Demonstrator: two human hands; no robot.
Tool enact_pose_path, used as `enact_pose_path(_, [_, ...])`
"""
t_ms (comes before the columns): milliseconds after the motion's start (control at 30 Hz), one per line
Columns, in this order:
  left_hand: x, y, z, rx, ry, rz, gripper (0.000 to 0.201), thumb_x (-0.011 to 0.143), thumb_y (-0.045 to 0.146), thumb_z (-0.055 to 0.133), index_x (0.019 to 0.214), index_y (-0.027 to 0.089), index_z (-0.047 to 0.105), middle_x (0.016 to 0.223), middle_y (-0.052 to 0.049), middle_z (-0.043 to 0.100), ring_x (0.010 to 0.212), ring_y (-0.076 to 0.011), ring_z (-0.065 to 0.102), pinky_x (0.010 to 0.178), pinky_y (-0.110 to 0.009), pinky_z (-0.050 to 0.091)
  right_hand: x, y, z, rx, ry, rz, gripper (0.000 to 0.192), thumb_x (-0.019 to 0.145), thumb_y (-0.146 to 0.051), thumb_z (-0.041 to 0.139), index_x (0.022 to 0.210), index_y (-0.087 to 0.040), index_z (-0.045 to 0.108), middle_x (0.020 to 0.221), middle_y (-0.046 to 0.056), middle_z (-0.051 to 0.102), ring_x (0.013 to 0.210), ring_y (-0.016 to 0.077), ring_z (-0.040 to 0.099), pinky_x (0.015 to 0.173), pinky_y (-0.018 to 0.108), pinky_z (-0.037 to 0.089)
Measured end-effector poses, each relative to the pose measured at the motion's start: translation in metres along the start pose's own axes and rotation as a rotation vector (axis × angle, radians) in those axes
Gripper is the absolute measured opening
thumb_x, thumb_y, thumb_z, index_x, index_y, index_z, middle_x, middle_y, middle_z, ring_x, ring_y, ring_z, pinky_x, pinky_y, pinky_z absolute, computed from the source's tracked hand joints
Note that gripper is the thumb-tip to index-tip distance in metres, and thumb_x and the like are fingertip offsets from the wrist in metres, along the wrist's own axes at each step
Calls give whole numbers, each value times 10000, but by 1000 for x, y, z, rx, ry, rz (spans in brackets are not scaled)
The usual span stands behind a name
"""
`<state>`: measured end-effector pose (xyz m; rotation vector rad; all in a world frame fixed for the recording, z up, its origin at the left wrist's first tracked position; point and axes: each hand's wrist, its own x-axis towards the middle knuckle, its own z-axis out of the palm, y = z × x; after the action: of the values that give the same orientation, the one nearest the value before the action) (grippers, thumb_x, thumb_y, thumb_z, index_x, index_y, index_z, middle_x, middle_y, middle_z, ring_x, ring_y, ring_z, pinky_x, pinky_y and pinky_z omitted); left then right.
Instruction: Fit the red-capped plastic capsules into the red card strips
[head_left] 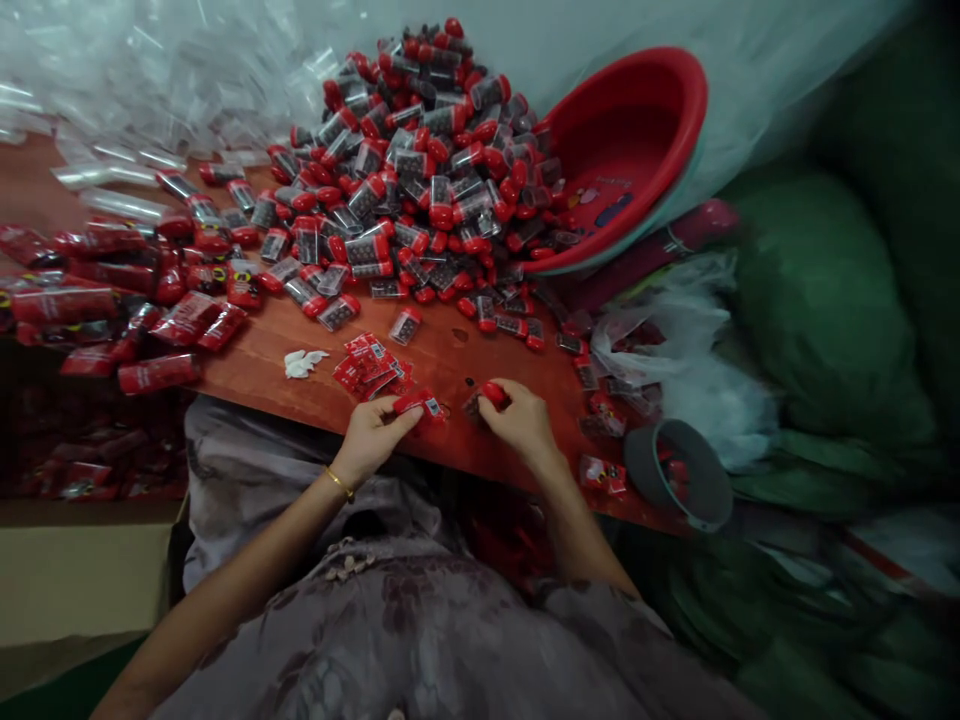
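Note:
My left hand (371, 435) is closed on a small red printed packet (421, 404), pinched between thumb and fingers over the near part of the table. To its right, my right hand (521, 415) grips a small clear container with a red cap (493, 393), its clear end pointing left toward the packet. A short gap lies between the two held things. Flat red printed packets (369, 362) lie overlapped just beyond my left hand. One more red-capped container (406, 325) rests alone behind them, and a large heap of such containers (420, 170) rises at the back.
Filled red tubes (157, 374) are piled at the left, with clear plastic sleeves (127, 205) behind. A red basin (686, 90) leans at the back right. A grey bucket (652, 460) lies tilted by the table's right edge. A cardboard box (82, 570) stands below left.

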<state>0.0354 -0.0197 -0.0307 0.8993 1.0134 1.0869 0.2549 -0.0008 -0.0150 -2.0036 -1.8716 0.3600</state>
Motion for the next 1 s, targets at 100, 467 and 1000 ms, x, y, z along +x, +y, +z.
enact_pose_path(100, [-5, 13, 3, -133, 89, -83, 350, 539, 426, 806, 694, 127, 713, 652, -15, 693, 590, -117, 581, 628, -235, 472, -4, -7, 5, -338, 148, -110, 188, 792, -231, 488, 868, -157, 643, 839, 96, 622, 744, 211, 577, 652, 304, 428])
enact_pose_path(467, [-9, 35, -8, -392, 162, -414, 230, 622, 251, 791, 723, 116, 634, 618, -19, 675, 500, -102, 592, 562, -236, 516, -17, 12, 7, -157, 83, -319, 432, 788, -370, 589, 1172, -176, 558, 1115, 117, 583, 996, 261, 539, 842, 377, 449])
enact_pose_path(1000, [-8, 35, -9, -391, 137, -514, 166, 770, 273, 679, 712, 123, 638, 649, -51, 694, 538, -121, 625, 604, -249, 525, -40, -10, 0, 369, -29, -421, 294, 730, -252, 647, 1011, -218, 564, 943, 45, 668, 842, 192, 637, 763, 335, 515])
